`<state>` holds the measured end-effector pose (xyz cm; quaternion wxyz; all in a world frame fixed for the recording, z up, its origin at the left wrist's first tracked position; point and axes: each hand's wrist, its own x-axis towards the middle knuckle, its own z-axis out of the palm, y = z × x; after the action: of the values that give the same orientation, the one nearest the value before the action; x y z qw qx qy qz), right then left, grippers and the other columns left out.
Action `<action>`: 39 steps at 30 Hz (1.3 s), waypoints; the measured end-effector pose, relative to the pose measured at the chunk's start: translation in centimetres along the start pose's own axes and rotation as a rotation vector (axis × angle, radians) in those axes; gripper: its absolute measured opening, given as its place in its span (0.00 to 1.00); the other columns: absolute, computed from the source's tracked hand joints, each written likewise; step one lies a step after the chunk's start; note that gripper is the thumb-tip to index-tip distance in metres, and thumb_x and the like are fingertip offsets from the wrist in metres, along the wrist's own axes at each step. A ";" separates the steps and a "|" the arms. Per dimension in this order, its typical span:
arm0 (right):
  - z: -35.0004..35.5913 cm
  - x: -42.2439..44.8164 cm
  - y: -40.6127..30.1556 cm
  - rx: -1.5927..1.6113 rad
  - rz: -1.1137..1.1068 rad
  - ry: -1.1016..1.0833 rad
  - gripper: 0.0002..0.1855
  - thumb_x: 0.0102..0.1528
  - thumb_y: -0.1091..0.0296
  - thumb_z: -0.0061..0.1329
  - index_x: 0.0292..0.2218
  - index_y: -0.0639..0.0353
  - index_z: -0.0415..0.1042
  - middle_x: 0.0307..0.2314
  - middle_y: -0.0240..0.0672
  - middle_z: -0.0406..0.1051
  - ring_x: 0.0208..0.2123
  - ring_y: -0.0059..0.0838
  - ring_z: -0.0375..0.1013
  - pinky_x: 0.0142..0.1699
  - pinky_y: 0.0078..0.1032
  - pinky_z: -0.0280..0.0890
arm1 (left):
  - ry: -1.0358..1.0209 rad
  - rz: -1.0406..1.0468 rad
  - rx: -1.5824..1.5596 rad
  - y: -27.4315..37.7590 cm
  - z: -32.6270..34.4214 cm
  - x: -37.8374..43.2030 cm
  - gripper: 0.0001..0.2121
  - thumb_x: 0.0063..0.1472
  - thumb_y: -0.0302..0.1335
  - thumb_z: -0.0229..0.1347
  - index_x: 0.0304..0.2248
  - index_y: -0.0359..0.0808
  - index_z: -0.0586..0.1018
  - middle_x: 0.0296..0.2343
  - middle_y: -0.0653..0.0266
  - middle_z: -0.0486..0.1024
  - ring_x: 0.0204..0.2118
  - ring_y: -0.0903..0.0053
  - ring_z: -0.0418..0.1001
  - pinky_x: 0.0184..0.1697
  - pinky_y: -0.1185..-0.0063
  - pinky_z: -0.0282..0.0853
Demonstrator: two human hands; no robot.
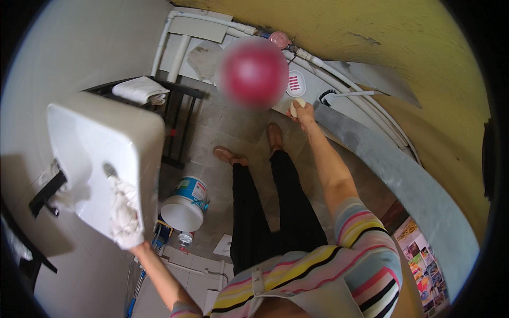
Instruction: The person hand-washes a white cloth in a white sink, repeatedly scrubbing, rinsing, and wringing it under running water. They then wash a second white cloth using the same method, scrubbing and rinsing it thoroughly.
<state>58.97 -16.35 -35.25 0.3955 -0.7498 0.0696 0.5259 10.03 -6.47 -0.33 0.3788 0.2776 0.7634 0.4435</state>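
My right hand [304,113] grips a cream bar of soap [297,106] just in front of a white soap dish [301,84] with pink slots. The dish sits on the ledge, apart from the soap. My left hand [140,248] is at the near rim of a white washbasin [91,135], mostly hidden by a crumpled white cloth [124,210] that it holds. The cloth hangs into the basin and reaches towards the metal drain [109,170]. A black faucet [48,193] juts over the basin's left side.
A folded white towel [140,90] lies on a black rack [181,92]. Below the basin is a white and blue bucket [183,212], with a plastic bottle [185,240] beside it. A black-bristled brush [328,97] rests by wall pipes [350,88]. Something round and pink [254,73] is blurred.
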 end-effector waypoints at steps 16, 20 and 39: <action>0.2 14.4 10.0 0.046 -0.060 0.192 0.06 0.50 0.71 0.48 0.28 0.64 0.71 0.14 0.28 0.64 0.11 0.18 0.58 0.14 0.19 0.51 | 0.075 0.188 0.364 -1.5 -3.4 -0.3 0.19 0.59 0.33 0.49 0.45 0.27 0.69 0.34 0.56 0.74 0.33 0.70 0.74 0.37 0.78 0.73; -0.3 3.6 7.0 0.366 0.055 0.094 0.08 0.56 0.63 0.41 0.32 0.56 0.70 0.10 0.19 0.51 0.10 0.13 0.48 0.13 0.19 0.44 | 0.124 -0.037 0.083 -5.4 -4.2 2.2 0.16 0.58 0.29 0.52 0.44 0.29 0.71 0.37 0.55 0.74 0.35 0.69 0.74 0.39 0.75 0.73; 33.7 -37.2 -10.1 -0.753 -0.766 -1.036 0.10 0.50 0.70 0.56 0.28 0.67 0.70 0.20 0.25 0.65 0.23 0.16 0.60 0.30 0.17 0.59 | -0.568 0.151 -0.621 -3.3 -2.3 3.6 0.16 0.62 0.38 0.43 0.41 0.36 0.73 0.36 0.57 0.74 0.38 0.66 0.73 0.39 0.64 0.71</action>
<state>23.24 1.34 -3.10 0.2495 -0.4625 -0.5767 0.6255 5.80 -6.32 -3.73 0.6060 0.3167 0.4364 0.5848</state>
